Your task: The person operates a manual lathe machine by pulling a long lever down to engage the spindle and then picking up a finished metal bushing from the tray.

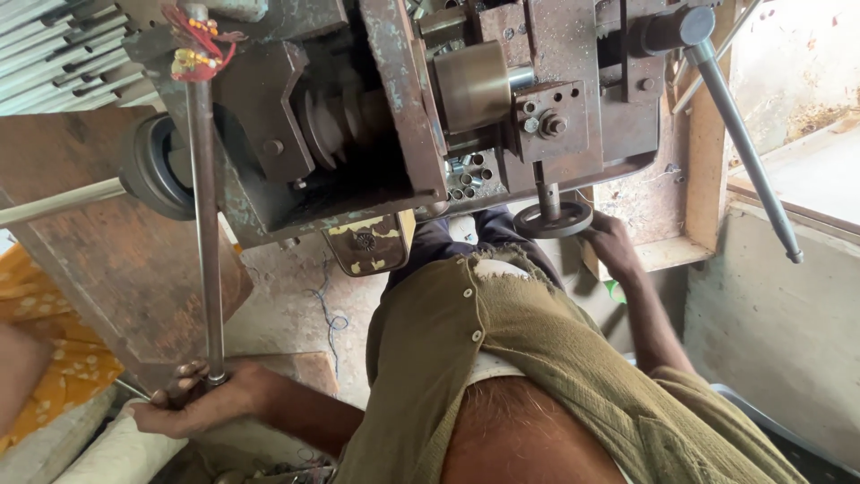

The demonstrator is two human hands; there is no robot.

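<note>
— Steel first: the left hand (193, 399) is closed around the near end of a long lever rod (206, 224), fingers wrapped at the very tip, low on the left of the scene

— And the other?

— The right hand (614, 244) is curled on the rim of a small dark handwheel (553, 220) hanging under the machine, right of centre. It looks like a grip, fingers bent over the edge

— So where might it go wrong?

— My guess is the hold on the rod. The hand sits at the extreme end, so a hard pull could let it slip off and the lever swing free. The rod runs far up to the rusty machine body (394, 99), where red and yellow thread (202, 45) is tied around its top

— Anything nearer the moving parts?

— The frayed olive shirt (537, 341) hangs close below the handwheel and the brass-coloured cylinder (470, 85). Loose cloth could catch if those turn. A grooved pulley (345, 121) sits exposed to the left of the cylinder as well

— And off to the right?

— A second long grey handle (743, 143) slants down toward the wall; a forearm lifting suddenly could knock it. Far left, an orange patterned cloth (54, 358) lies beside the rusted plate (107, 242), well apart from both hands
</note>
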